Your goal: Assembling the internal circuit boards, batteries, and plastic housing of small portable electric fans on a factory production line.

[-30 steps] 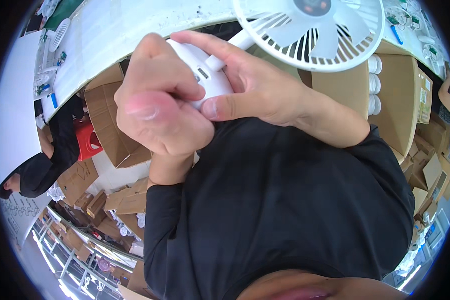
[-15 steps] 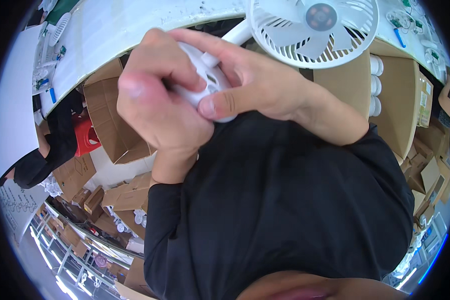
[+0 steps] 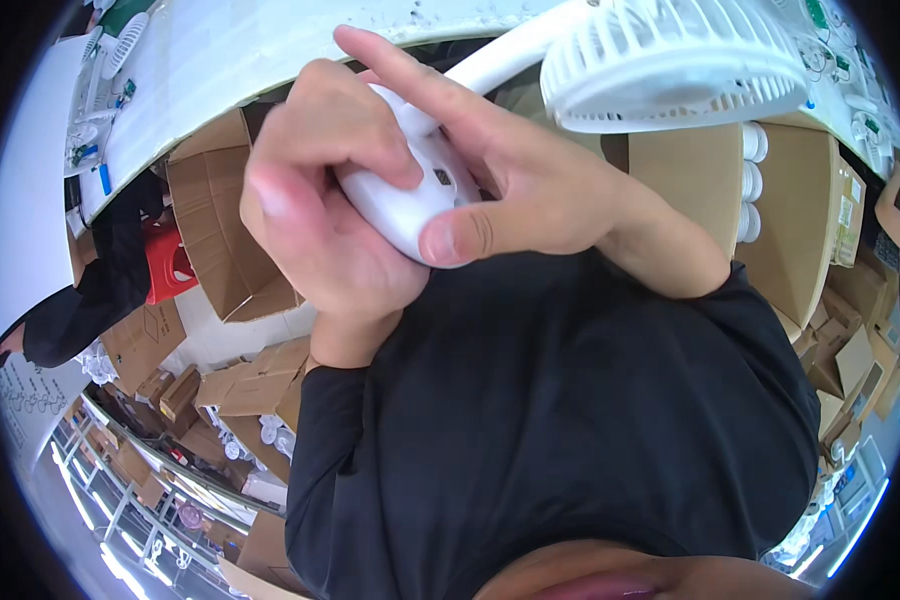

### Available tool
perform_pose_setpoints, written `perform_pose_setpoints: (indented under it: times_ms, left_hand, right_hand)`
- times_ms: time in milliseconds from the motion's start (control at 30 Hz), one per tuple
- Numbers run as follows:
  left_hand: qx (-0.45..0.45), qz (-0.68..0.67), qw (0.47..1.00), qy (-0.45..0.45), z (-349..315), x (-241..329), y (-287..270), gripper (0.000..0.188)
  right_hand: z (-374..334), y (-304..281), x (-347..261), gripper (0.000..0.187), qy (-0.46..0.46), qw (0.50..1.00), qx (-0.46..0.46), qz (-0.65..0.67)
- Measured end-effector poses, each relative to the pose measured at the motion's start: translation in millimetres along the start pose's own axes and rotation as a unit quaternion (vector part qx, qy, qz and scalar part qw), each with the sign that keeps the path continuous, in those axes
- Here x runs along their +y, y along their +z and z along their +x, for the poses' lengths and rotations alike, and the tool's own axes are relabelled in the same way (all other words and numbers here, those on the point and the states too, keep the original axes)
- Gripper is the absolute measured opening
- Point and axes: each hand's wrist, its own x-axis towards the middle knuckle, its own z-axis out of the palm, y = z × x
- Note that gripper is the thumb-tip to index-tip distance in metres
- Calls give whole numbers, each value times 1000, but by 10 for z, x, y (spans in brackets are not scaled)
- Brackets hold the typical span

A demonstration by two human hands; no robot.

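Observation:
A white desk fan (image 3: 398, 208) is held up in front of my chest, over the near edge of the table. My left hand (image 3: 315, 200) wraps round its rounded base, the thumb and fingers curled against it. On the other side, my right hand (image 3: 545, 185) grips the base with its thumb on the lower edge, while the index finger stretches out along the stem side. A small dark slot shows in the base between my hands. The white stem (image 3: 520, 50) runs up right to the round, slatted fan head (image 3: 675, 80), seen edge-on.
The white table (image 3: 240, 60) spans the far side, with fan parts and green circuit boards at both ends. Open cardboard boxes stand at left (image 3: 210, 225) and right (image 3: 795, 230), the right one holding white round parts (image 3: 749, 182). A co-worker's dark sleeve (image 3: 95, 305) is at far left.
The fan has turned in my hands: its head swung from facing up with blades showing to edge-on, moving slightly right. My right index finger has straightened away from the base.

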Motion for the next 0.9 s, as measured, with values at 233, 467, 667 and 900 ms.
perform_pose_setpoints:
  times_ms: [233, 467, 667, 900]
  left_hand:
    - [-7, -77, 996, -54, 90, 18, -98, 60]
    - [-51, 14, 998, 14, 38, 95, 26, 55]
    - [69, -25, 997, 13, 94, 29, 128, 54]
    - [-39, -93, 995, -1, 89, 80, 19, 54]
  right_hand:
    - [-37, 59, 82, 97, -132, 986, 7, -103]
    - [-31, 44, -85, 93, -44, 999, -30, 13]
    - [63, -104, -40, 104, -215, 943, -78, -241]
    - [-26, 2, 148, 81, -262, 951, -28, -163]
